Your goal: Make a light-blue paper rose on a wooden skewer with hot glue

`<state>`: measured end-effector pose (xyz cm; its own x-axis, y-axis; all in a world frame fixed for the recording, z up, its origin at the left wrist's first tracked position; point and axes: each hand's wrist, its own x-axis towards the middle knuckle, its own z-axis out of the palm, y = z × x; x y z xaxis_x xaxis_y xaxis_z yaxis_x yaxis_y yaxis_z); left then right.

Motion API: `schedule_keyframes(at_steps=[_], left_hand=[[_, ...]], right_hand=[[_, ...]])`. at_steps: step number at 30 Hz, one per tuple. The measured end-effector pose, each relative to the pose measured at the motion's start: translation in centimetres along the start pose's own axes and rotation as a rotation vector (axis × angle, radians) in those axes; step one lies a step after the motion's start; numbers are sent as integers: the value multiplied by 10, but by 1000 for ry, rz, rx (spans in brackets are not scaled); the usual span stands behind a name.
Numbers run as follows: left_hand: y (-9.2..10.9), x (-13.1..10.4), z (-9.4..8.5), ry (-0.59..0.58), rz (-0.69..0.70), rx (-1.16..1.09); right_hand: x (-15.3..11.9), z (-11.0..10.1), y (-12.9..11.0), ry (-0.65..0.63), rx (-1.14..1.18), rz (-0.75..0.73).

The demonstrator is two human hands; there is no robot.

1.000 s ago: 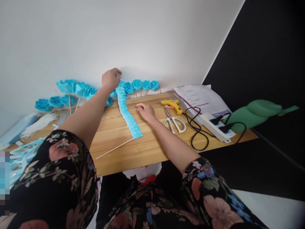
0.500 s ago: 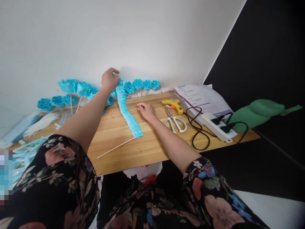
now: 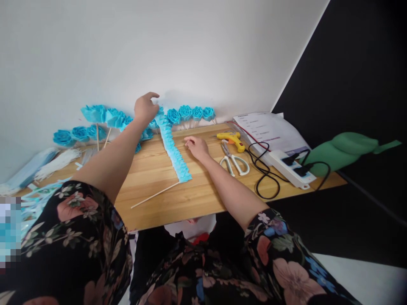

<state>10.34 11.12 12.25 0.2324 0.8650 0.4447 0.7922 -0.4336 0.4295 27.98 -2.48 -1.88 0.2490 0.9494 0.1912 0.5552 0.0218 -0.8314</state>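
Observation:
My left hand (image 3: 146, 108) is raised at the back of the table, closed at the upper end of a long blue ruffled paper strip (image 3: 171, 146), with one finger sticking out. The strip slants down towards me, and its lower end meets a thin wooden stick (image 3: 154, 195) lying on the wood. To the right of the strip my right hand (image 3: 197, 148) rests low over the table, apart from it. Its fingers are curled together; whether anything is in them is hidden.
Blue paper roses (image 3: 185, 112) on sticks line the wall. On the right are a yellow glue gun (image 3: 233, 140), white-handled scissors (image 3: 234, 164), a power strip (image 3: 291, 169), papers (image 3: 263, 131) and a green balloon-like object (image 3: 338, 152). White and blue paper materials (image 3: 59, 163) lie left.
The paper strip now runs straighter between my left hand and the stick. My left hand has shifted very slightly; my right hand has hardly moved.

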Motion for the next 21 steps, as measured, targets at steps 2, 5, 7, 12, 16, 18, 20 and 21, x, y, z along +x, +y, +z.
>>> schedule_keyframes(at_steps=[2,5,7,12,16,18,20,21], left_hand=[[2,-1,-1,9,3,19],[4,0,1,23,-56,-56],[6,0,2,13,-148,-170],[11,2,0,-91,-304,-393],[10,2,-3,19,-203,-201],[8,2,-4,61,-138,-103],[6,4,-5,65,-123,-61],[4,6,-5,39,-107,-55]], right_hand=[[0,0,1,1,5,-1],[1,1,2,-2,28,3],[1,1,2,-3,39,7],[0,0,0,-5,38,15],[0,-1,1,0,32,14],[0,-1,2,1,29,10],[1,-1,3,6,24,2],[1,0,4,9,23,-1]])
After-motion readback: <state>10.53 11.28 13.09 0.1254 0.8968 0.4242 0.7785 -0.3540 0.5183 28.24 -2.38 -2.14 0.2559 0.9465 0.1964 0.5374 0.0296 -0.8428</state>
